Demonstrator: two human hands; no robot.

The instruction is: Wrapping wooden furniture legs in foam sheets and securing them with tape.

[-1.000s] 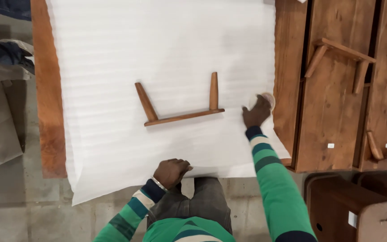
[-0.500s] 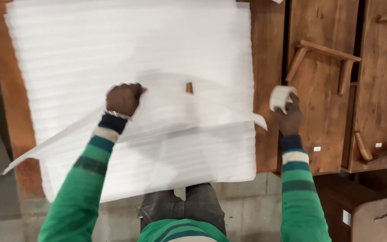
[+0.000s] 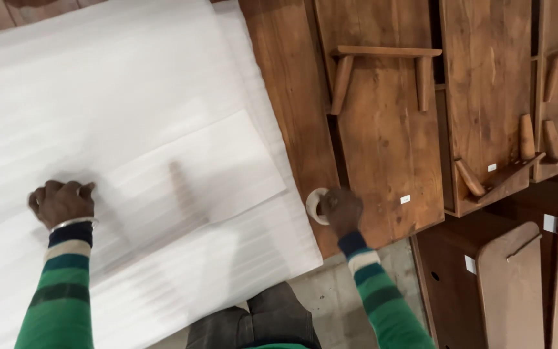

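Note:
A large white foam sheet (image 3: 111, 116) covers a wooden table (image 3: 285, 97). A flap of the sheet (image 3: 214, 174) is folded over a wooden piece, which shows only as a faint brown shadow (image 3: 179, 184) through the foam. My left hand (image 3: 61, 201) presses down on the folded foam at the left, fingers curled. My right hand (image 3: 341, 210) grips a roll of tape (image 3: 315, 205) at the sheet's right edge, over the bare wood of the table.
Several upturned wooden boards with leg frames (image 3: 382, 97) lie side by side to the right. More wooden pieces (image 3: 518, 271) stand at the lower right. Grey concrete floor (image 3: 330, 297) shows between the table edge and my legs (image 3: 259, 323).
The foam flap has been pulled over the wooden piece and now lies flat on it. My left hand came down onto the sheet; my right hand, with the tape, dropped to the table.

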